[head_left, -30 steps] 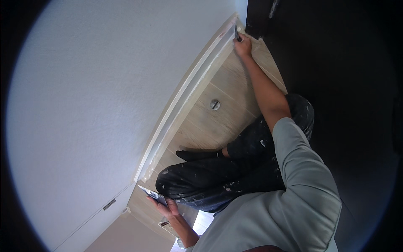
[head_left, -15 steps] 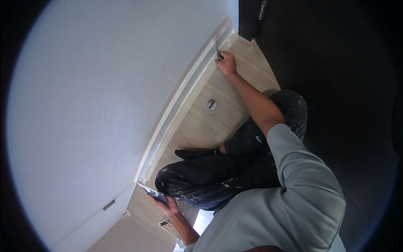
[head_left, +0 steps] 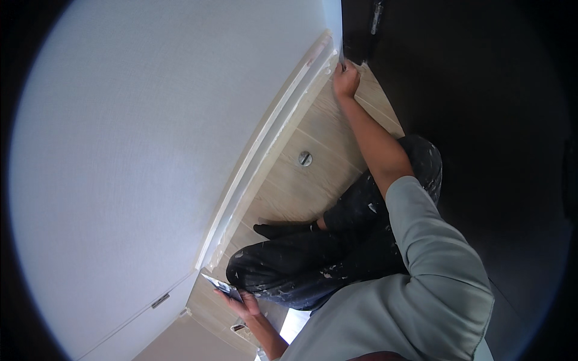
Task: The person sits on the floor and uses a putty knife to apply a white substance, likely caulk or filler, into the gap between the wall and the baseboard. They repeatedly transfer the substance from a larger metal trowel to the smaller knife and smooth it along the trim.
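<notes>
In my right hand (head_left: 346, 80), closed, is a putty knife, mostly hidden by the fingers; its thin blade (head_left: 342, 55) shows faintly at the corner by the dark panel. That hand is at the far end of the skirting board (head_left: 263, 144), just above the floor. White filler smears line the skirting's lower edge. My left hand (head_left: 245, 308) grips a flat wide filling blade (head_left: 224, 287) with pale stuff on its face. It hovers beside my left knee, near the skirting's near end.
A round metal floor fitting (head_left: 305, 159) sits in the wood-look floor (head_left: 289, 191). The white wall (head_left: 144, 132) rises on the left, with a metal hinge (head_left: 160, 301) low down. A dark panel (head_left: 469, 120) stands on the right. My paint-spotted trousers (head_left: 325, 259) fill the middle.
My right hand has moved farther away and to the right, from the skirting to the corner by the dark panel. My left hand still holds its blade; the whole view has shifted slightly.
</notes>
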{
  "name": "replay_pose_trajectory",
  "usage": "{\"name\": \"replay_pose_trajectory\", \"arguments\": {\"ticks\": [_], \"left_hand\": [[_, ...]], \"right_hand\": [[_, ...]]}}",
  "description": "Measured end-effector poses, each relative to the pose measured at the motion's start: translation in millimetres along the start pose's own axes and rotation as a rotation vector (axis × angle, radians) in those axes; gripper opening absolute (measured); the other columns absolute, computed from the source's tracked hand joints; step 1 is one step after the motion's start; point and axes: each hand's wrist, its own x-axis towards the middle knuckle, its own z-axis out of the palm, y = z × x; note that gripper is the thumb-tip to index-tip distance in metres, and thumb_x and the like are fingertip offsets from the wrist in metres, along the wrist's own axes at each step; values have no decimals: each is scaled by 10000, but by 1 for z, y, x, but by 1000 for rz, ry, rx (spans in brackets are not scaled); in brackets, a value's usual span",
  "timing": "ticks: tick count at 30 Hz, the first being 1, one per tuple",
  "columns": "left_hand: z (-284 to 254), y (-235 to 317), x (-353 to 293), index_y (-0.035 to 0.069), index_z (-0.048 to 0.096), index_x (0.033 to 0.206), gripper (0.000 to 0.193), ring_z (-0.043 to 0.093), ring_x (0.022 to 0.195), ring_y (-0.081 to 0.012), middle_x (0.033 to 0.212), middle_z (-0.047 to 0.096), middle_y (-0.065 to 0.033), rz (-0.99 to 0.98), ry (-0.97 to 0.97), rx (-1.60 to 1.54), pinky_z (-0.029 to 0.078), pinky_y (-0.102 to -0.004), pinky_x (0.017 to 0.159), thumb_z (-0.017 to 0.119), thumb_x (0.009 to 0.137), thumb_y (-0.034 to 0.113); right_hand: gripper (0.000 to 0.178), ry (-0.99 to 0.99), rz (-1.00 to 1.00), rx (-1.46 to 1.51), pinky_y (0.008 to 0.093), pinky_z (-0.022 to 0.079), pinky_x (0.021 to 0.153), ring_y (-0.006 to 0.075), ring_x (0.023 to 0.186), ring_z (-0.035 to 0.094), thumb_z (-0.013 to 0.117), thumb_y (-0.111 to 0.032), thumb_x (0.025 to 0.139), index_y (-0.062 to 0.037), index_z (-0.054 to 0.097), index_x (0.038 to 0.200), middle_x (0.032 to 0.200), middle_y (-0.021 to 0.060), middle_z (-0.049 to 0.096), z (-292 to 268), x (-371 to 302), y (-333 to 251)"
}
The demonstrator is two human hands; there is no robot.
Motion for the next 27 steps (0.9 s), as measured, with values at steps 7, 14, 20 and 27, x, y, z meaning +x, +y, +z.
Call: {"name": "replay_pose_trajectory", "arguments": {"ticks": [7, 14, 20, 27], "left_hand": [[-9, 4, 5, 11, 620, 1131, 296, 674, 762, -102, 1028, 706, -85, -15, -42, 14, 577, -205, 550, 578, 992, 268], [-8, 4, 2, -18, 617, 1127, 308, 687, 782, -122, 1029, 709, -113, -47, -139, -5, 580, -201, 558, 558, 1003, 258], [-10, 5, 3, -25, 615, 1134, 309, 690, 786, -134, 1037, 708, -127, -50, -143, -39, 583, -201, 576, 556, 1004, 249], [-9, 5, 4, -19, 620, 1140, 302, 688, 781, -112, 1048, 712, -120, -26, -64, -42, 569, -193, 565, 555, 1006, 243]], "right_hand": [[295, 52, -76, -98, 469, 519, 820, 399, 938, 656, 623, -142, 855, -83, 707, 1132, 1027, 202, 693, 10, 29, -7], [302, 11, -62, -178, 443, 524, 845, 344, 976, 655, 619, -109, 858, -83, 705, 1146, 1073, 143, 698, 16, 34, -15], [315, 60, -138, -150, 436, 522, 855, 341, 962, 652, 613, -100, 861, -64, 696, 1162, 1079, 139, 699, 30, 32, -8], [350, -30, -74, -44, 428, 505, 894, 357, 986, 643, 660, -95, 809, -60, 704, 1154, 1074, 180, 694, 29, 33, -13]]}}
